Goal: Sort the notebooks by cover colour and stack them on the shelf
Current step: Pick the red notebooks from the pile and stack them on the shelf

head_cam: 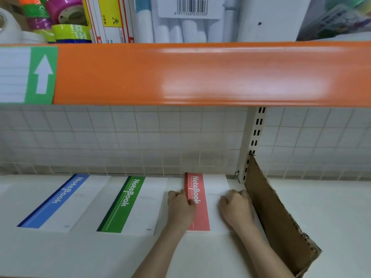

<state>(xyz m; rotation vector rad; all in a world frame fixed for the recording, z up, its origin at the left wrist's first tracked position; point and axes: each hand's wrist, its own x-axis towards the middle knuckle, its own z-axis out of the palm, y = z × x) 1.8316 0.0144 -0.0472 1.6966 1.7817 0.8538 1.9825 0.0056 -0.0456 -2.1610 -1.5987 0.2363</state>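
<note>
Two bare forearms reach in from the near edge over the white shelf board (60, 255). The left hand (180, 207) has its fingers curled on the left edge of the red-banded white notebook (198, 209), thumb on the cover; the right hand (236, 209) has its grip curled at the book's right edge, beside a leaning brown cardboard divider (279, 217). That notebook lies flat at the shelf's back right. Well apart to its left lies the green-banded white notebook (124, 205), and further left the blue-banded white notebook (58, 201). Behind them runs a white tiled wall (120, 137); above it, an orange shelf rail (200, 73) with tape rolls (68, 17) on top.
</note>
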